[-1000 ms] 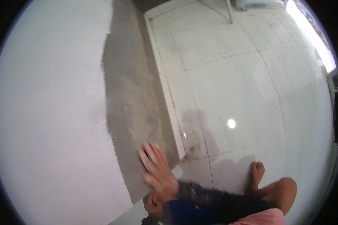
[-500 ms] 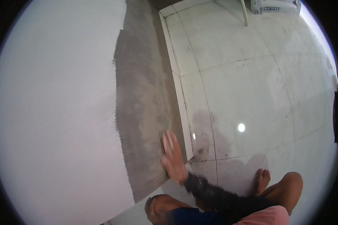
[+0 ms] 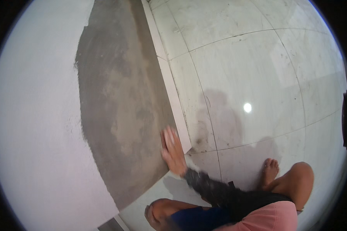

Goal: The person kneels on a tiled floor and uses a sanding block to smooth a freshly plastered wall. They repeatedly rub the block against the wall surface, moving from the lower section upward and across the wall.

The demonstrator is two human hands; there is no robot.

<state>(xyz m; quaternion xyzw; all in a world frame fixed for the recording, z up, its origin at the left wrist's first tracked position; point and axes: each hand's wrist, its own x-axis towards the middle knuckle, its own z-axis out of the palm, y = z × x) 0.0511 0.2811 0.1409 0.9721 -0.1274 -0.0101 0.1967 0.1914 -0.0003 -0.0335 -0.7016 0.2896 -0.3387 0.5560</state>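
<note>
Right hand flat against wall, low down.
Right hand [image 3: 172, 151] reaches forward in a dark sleeve, palm on the grey unpainted patch [image 3: 119, 111] beside the white skirting [image 3: 173, 96]; fingers straight, held together, blurred.

Grey plaster patch [image 3: 119, 111] on white wall [image 3: 31, 127] (mottled), pale marbled floor tiles [image 3: 258, 61], dark speckled sleeve [image 3: 216, 190].

I see even daylight, a glare spot on the glossy floor [image 3: 258, 73] — motion-blurred hand [image 3: 172, 151], bent fisheye edges.
</note>
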